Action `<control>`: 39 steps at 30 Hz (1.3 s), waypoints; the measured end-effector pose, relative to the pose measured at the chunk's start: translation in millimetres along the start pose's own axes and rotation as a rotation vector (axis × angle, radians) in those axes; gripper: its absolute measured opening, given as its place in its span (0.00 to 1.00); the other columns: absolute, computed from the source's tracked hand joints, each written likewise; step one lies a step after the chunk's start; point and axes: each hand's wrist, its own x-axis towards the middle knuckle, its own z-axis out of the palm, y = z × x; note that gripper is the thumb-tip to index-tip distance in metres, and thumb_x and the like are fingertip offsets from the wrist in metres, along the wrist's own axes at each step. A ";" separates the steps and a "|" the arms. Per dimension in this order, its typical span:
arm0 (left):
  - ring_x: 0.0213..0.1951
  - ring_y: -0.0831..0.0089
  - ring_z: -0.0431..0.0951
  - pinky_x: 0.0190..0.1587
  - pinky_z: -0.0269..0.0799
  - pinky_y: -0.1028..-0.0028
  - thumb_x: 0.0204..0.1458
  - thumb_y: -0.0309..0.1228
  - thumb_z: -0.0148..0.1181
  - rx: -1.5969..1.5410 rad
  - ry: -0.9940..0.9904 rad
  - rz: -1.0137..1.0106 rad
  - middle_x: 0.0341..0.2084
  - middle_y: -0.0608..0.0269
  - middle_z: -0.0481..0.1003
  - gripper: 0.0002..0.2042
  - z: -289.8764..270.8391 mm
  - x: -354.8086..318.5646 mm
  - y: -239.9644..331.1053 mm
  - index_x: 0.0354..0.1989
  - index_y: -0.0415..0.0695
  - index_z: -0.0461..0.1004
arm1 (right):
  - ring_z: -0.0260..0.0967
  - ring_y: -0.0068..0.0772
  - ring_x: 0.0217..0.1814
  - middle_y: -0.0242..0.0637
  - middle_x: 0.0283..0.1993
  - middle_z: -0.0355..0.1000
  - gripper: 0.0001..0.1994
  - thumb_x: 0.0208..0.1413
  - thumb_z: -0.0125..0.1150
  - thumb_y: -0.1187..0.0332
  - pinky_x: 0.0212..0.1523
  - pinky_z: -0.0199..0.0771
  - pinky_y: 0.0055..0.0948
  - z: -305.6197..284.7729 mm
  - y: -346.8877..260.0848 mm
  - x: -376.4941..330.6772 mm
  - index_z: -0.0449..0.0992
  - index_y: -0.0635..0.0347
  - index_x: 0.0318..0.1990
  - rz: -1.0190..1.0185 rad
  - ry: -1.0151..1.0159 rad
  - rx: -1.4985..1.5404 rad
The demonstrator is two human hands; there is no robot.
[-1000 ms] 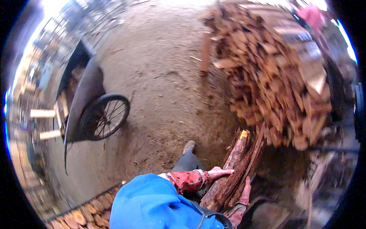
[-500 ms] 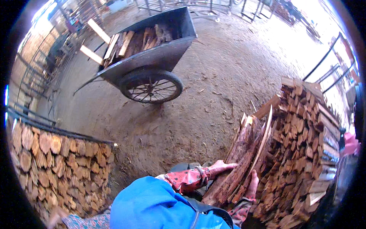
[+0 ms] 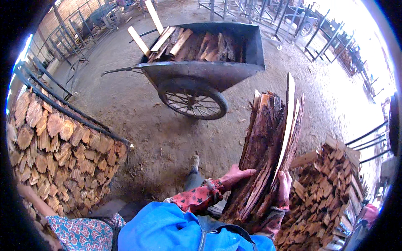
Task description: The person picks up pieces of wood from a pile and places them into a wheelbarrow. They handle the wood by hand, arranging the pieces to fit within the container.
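I carry an armful of long split wood slabs (image 3: 268, 146), bark side out, standing nearly upright against my chest. My left hand (image 3: 235, 175) presses flat on the left side of the bundle. My right hand (image 3: 284, 186) wraps around its right edge. Straight ahead stands a dark metal wheelbarrow (image 3: 209, 69) with a spoked wheel (image 3: 193, 100), loaded with more split boards.
A stack of split firewood behind a metal rail (image 3: 63, 154) fills the left side. Another woodpile (image 3: 331, 192) sits at the lower right. A person in a patterned top (image 3: 79, 232) is at the lower left. Metal racks (image 3: 293, 21) line the far dirt floor.
My view has swung left, away from the right-hand woodpile. The wheelbarrow is now closer and centred. The wood bundle has risen more upright in my hands.
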 end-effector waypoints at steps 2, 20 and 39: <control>0.47 0.70 0.75 0.53 0.71 0.68 0.48 0.45 0.69 -0.035 0.003 0.099 0.48 0.59 0.75 0.32 -35.4 10.6 28.7 0.57 0.37 0.69 | 0.67 0.25 0.44 0.33 0.45 0.72 0.26 0.56 0.61 0.53 0.49 0.66 0.26 44.0 -18.0 31.4 0.70 0.67 0.53 -0.054 -0.029 0.064; 0.43 0.71 0.76 0.50 0.71 0.68 0.50 0.41 0.67 -0.157 0.373 0.168 0.44 0.60 0.76 0.26 -268.0 63.3 255.3 0.54 0.37 0.71 | 0.69 0.25 0.47 0.34 0.49 0.73 0.32 0.52 0.67 0.51 0.51 0.68 0.27 337.2 -99.3 289.6 0.69 0.67 0.56 0.002 -0.383 0.134; 0.39 0.69 0.77 0.44 0.72 0.69 0.52 0.58 0.57 -0.028 0.547 0.269 0.38 0.60 0.78 0.33 -484.3 255.5 569.4 0.49 0.35 0.75 | 0.67 0.22 0.43 0.30 0.40 0.74 0.28 0.60 0.56 0.47 0.47 0.67 0.26 592.8 -166.5 651.5 0.76 0.69 0.48 0.104 -0.439 0.284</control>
